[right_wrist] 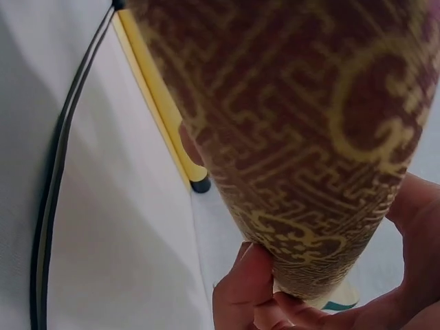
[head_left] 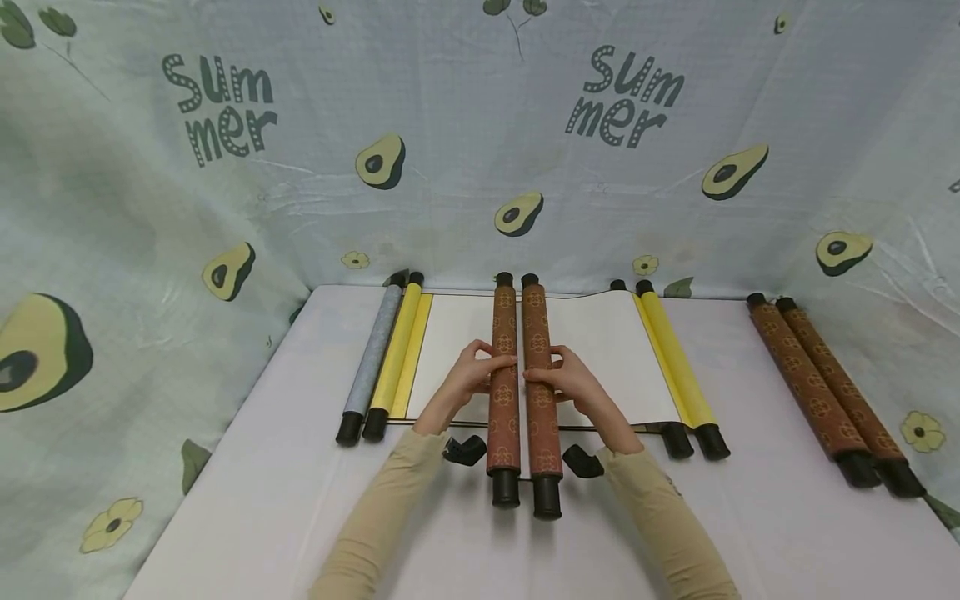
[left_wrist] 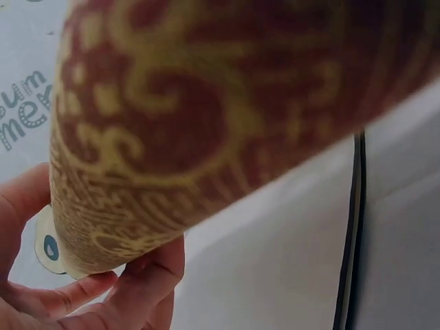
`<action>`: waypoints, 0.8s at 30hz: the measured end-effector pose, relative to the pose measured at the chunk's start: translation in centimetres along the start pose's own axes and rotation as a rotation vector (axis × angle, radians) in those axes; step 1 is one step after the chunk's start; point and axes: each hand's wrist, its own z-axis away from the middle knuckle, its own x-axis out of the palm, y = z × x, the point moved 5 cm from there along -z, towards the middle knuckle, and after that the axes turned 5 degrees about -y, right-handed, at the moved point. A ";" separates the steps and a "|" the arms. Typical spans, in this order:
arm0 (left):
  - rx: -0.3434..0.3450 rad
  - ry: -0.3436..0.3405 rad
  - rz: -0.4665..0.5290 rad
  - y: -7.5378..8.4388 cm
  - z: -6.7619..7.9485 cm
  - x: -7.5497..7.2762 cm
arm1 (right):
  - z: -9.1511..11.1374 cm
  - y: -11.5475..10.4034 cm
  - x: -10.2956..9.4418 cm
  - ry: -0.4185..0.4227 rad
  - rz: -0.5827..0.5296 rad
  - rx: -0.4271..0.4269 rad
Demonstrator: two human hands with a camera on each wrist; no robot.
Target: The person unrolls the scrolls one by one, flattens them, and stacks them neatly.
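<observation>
My left hand [head_left: 472, 372] grips the left roll [head_left: 504, 425] of a red-brown scroll with a gold pattern and black end knobs. The matching right roll [head_left: 542, 425] is in my right hand [head_left: 574, 380]. Side by side, the two rolls point away from me with a narrow gap between them. Both overlap an unrolled white sheet [head_left: 600, 333] in the head view. Thumb and fingers wrap the patterned roll [left_wrist: 172, 130] in the left wrist view. In the right wrist view, fingertips curl around the other roll [right_wrist: 295, 130], whose bulk fills the upper frame.
Yellow rolls [head_left: 397, 350] [head_left: 675, 367] flank the white sheet, and a grey roll [head_left: 372, 350] lies by the left one. Another pair of red-brown rolls [head_left: 813, 383] lies at the table's right. A printed cloth [head_left: 450, 100] hangs behind the white table [head_left: 262, 500].
</observation>
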 end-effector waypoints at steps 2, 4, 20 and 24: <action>0.003 -0.019 0.022 0.0 0.0 0.0 | 0.0 0.1 -0.2 -0.011 -0.005 -0.004; 0.004 -0.035 0.039 0.0 0.1 0.0 | 0.2 0.1 -0.4 -0.028 -0.017 -0.011; 0.005 -0.015 0.020 -0.3 0.5 -1.0 | 0.8 0.7 -1.6 -0.156 -0.145 -0.037; 0.038 -0.006 0.005 0.1 0.8 -1.2 | 0.9 0.8 -2.1 -0.137 -0.145 -0.068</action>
